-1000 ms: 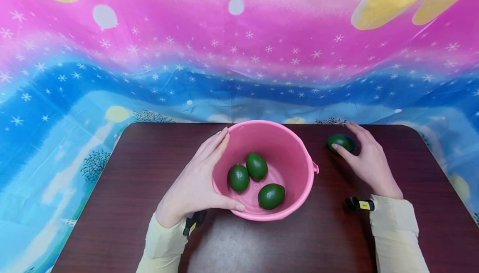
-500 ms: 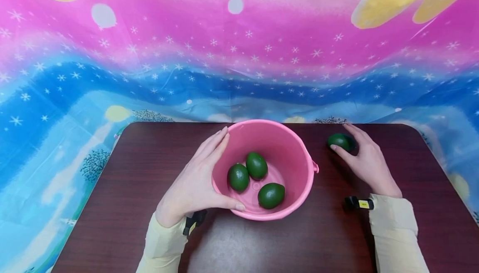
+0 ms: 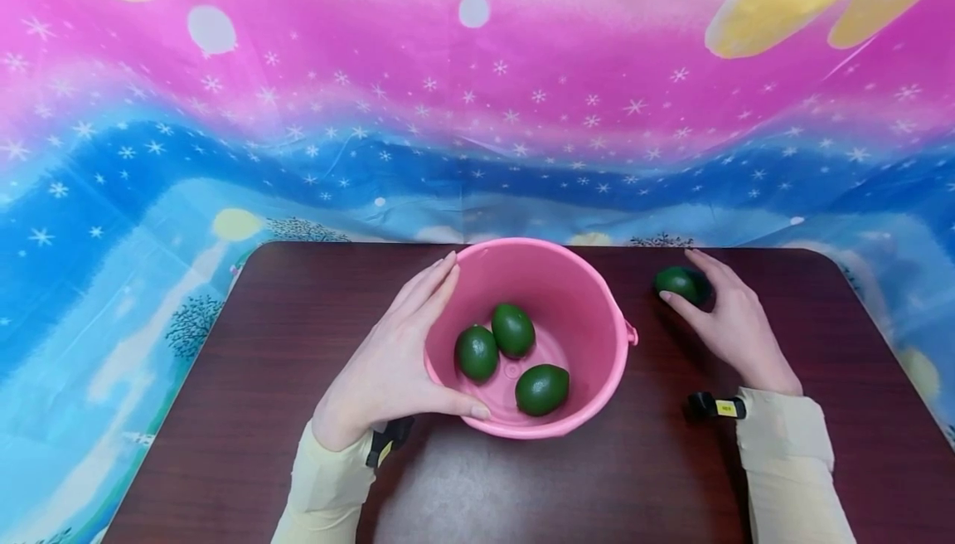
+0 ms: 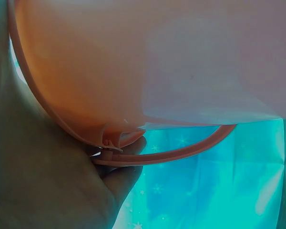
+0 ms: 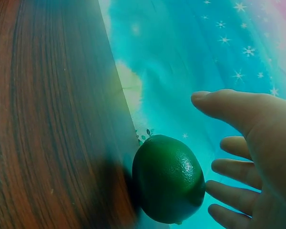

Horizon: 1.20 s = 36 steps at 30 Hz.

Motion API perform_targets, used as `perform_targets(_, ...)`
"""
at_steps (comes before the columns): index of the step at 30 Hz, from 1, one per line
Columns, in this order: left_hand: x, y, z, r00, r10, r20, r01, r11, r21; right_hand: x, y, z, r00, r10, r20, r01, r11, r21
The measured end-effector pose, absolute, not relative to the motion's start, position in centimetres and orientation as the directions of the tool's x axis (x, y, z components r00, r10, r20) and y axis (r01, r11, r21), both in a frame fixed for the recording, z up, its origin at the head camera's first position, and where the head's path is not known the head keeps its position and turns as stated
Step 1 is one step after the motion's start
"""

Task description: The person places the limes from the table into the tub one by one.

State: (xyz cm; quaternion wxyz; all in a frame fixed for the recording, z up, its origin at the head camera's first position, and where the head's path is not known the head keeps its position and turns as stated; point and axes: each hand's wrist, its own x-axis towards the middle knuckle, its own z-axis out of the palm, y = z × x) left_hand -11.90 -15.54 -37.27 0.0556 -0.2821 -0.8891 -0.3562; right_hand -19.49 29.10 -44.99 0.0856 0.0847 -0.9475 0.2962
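A pink bucket (image 3: 589,337) stands at mid-table, its mouth facing the head camera. Inside lie 3 glossy dark green limes (image 3: 542,390), on the bottom. My left hand (image 3: 395,361) holds the bucket's left side, the thumb along the front rim and the fingers toward the back. In the left wrist view those fingers are partly hidden behind the handle's joint (image 4: 110,143). Another lime (image 5: 169,179) is near the table's far right edge. Around it my right hand (image 3: 734,324) stands with spread fingers; in the right wrist view the thumb is clear of the fruit.
The dark wood table (image 3: 298,312) ends at a rounded back edge just beyond the bucket and the outer lime. Behind it hangs a pink and blue printed cloth (image 3: 418,154). The bucket's handle (image 4: 181,155) hangs loosely along its outside.
My right hand has shifted very slightly about the outer lime, its thumb lower on the fruit's near side. The left hand, the bucket and the limes inside keep their places.
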Motion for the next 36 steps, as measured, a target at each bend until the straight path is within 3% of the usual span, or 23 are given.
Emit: perform_targets(36, -11.95, -15.54, -37.38, -0.83, 0.464, 0.31, 0.55, 0.585, 0.596, -19.47, 28.9, -45.35, -0.976, -0.112, 0.189, -0.198, 0.821, -0.535)
